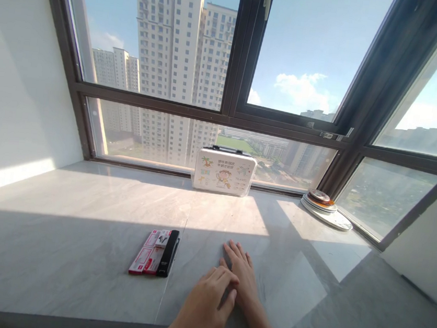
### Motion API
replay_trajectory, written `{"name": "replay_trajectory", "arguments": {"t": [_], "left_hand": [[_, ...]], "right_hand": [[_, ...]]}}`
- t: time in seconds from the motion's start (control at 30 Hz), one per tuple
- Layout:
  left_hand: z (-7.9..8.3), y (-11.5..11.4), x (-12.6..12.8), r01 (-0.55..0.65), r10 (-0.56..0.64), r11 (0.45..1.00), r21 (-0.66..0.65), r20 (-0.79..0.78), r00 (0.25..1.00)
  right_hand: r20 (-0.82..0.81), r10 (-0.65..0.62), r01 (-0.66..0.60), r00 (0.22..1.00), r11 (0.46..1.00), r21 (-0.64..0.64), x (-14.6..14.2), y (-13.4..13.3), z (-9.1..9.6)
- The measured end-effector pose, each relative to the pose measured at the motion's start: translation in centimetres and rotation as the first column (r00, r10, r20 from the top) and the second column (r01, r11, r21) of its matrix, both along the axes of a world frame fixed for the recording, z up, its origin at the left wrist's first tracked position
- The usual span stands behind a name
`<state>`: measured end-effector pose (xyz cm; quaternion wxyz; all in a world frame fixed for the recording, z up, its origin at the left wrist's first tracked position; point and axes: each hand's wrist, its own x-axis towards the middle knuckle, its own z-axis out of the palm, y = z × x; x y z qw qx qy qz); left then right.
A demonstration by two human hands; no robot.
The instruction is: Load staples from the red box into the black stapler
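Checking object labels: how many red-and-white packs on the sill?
2, side by side beside a black case, just left of the left hand: outer red-and-white pack, inner pack. More could be hidden under the case.

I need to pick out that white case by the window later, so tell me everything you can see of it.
The case is a small white box with rounded corners and a dark handle along its top edge. Its front carries colourful cartoon pictures, among them a child figure and a tree, plus printed lines too small to read. It looks like plastic or metal; I cannot tell which. It is shut and stands upright on the stone sill, close against the window frame. Neither hand touches it.
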<state>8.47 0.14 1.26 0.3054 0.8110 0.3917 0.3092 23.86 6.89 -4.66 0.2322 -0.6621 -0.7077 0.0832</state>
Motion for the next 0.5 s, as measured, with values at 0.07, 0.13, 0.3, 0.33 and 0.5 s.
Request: {"name": "replay_trajectory", "arguments": {"t": [0.07, 0.13, 0.3, 0.33, 0.5], "left_hand": [[-2.7, 1.8, -1.1, -0.216, 0.263, 0.947, 0.239, -0.186, 0.947], [-5.2, 2.8, -1.8, -0.308, 0.433, 0.867, 0.391, -0.287, 0.854], [-8.0, 2.5, -2.2, -0.26, 0.528, 0.779, 0.571, -0.372, 0.763], [-8.2, 2.3, -2.3, -0.227, 0.515, 0.775, 0.59, -0.381, 0.768], [-10.7, 1.0, -4.3, 0.021, 0.313, 0.814, 0.58, -0.468, 0.826]], "right_hand": [[-0.027, -0.004, 0.005, 1.0, 1.0, 0.026, 0.2, 0.1, -0.1], [-0.071, -0.024, 0.027, 0.997, 0.999, 0.036, 0.2, 0.2, -0.1], [-0.212, -0.089, 0.108, 0.973, 0.991, 0.08, -2.1, -0.2, 1.5], [-0.224, -0.076, 0.1, 0.972, 0.99, 0.095, -3.3, -0.2, 2.1], [-0.302, 0.201, -0.152, 0.932, 0.972, 0.177, -12.0, 0.9, 4.8]]}}
